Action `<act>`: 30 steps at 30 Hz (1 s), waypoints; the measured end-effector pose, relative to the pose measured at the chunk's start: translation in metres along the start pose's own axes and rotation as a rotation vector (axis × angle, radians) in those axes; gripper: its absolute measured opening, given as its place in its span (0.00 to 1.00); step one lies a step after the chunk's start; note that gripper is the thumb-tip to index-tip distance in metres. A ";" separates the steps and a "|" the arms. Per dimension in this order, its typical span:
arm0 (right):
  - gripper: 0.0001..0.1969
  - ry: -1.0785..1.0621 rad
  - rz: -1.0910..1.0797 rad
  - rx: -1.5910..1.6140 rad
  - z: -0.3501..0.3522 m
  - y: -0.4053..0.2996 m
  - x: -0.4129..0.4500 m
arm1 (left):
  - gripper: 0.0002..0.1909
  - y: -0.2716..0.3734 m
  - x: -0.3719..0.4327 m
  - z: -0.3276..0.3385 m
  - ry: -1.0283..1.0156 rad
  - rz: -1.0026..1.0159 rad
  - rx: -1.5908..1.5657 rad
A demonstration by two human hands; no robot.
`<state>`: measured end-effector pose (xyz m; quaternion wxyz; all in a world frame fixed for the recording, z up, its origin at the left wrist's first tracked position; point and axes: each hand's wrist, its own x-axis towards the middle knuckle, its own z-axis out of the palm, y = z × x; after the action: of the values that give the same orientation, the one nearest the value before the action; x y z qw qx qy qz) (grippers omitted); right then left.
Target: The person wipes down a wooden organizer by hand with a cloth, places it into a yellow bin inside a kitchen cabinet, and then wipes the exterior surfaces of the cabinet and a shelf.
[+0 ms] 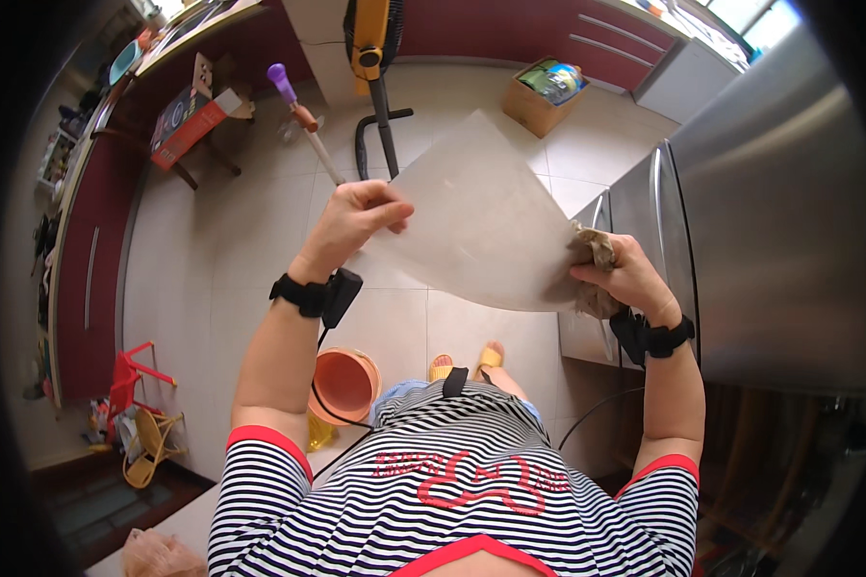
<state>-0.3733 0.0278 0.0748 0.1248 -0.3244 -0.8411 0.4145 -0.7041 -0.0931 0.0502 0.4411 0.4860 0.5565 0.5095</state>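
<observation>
A thin, translucent sheet (476, 216) is stretched between my two hands above the tiled floor. My left hand (368, 216) pinches its left corner between thumb and fingers. On the other side, my right hand (617, 270) is closed on a crumpled, dirty-looking cloth (593, 249) at the sheet's right corner; whether its fingers also grip the sheet is hidden by the cloth. Just beyond my left hand a stick with a purple end (281, 81) leans, its lower part hidden behind the hand.
A stainless steel refrigerator (758, 216) stands close at the right. An orange bucket (345, 386) is near my feet. Farther off are a cardboard box with bottles (541, 108), a yellow-black upright appliance (369, 58), a red box (191, 133) and a red stool (124, 382).
</observation>
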 end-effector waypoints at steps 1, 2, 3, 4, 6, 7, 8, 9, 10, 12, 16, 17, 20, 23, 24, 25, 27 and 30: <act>0.12 -0.045 0.044 0.078 0.000 0.004 0.009 | 0.08 0.004 0.003 -0.001 0.024 -0.014 0.031; 0.12 -0.090 0.088 0.154 -0.001 0.007 0.018 | 0.08 0.003 0.006 -0.004 0.043 -0.020 0.030; 0.12 -0.139 0.094 0.142 -0.002 0.009 0.027 | 0.08 0.001 0.007 -0.008 0.055 -0.026 0.015; 0.12 -0.160 0.082 0.142 -0.002 0.009 0.035 | 0.08 0.000 0.008 -0.011 0.070 -0.030 0.003; 0.13 -0.194 0.146 0.222 0.000 0.010 0.050 | 0.08 0.002 0.007 -0.017 0.104 -0.066 0.045; 0.13 -0.213 0.134 0.226 0.000 0.013 0.058 | 0.07 0.005 0.007 -0.018 0.109 -0.096 0.090; 0.13 -0.226 0.109 0.205 -0.001 0.018 0.066 | 0.07 0.006 0.006 -0.019 0.130 -0.105 0.095; 0.13 -0.238 0.084 0.185 -0.001 0.022 0.074 | 0.06 0.007 0.006 -0.019 0.141 -0.087 0.111; 0.13 -0.249 0.067 0.190 -0.001 0.022 0.082 | 0.06 0.010 0.006 -0.020 0.150 -0.063 0.133; 0.12 -0.250 -0.034 0.257 0.001 0.022 0.097 | 0.05 0.018 0.004 -0.028 0.153 -0.065 0.128; 0.11 -0.278 -0.200 0.158 -0.006 0.012 0.132 | 0.09 0.032 -0.004 -0.044 0.142 -0.152 0.150; 0.10 -0.218 -0.329 0.069 -0.006 0.009 0.141 | 0.09 0.036 -0.006 -0.045 0.166 -0.156 0.159; 0.10 -0.124 -0.589 -0.042 -0.002 -0.004 0.164 | 0.15 0.048 -0.013 -0.045 0.401 -0.113 0.258; 0.10 -0.010 -0.836 -0.154 0.014 -0.018 0.181 | 0.30 0.049 -0.033 -0.046 0.766 0.081 0.676; 0.13 0.023 -0.895 -0.204 0.022 -0.021 0.185 | 0.30 0.043 -0.041 -0.048 0.793 0.073 0.688; 0.14 0.028 -0.908 -0.221 0.029 -0.027 0.187 | 0.30 0.037 -0.052 -0.048 1.055 0.178 0.675; 0.11 0.082 -1.029 -0.227 0.049 -0.032 0.193 | 0.30 0.020 -0.078 -0.054 1.342 0.288 0.674; 0.09 0.150 -1.198 -0.214 0.087 -0.044 0.205 | 0.31 0.002 -0.120 -0.062 1.289 0.248 -0.559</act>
<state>-0.5897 0.0878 0.0425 0.3617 0.1660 -0.9031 0.1613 -0.7485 -0.2201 0.0573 0.0709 0.0164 0.4958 0.8654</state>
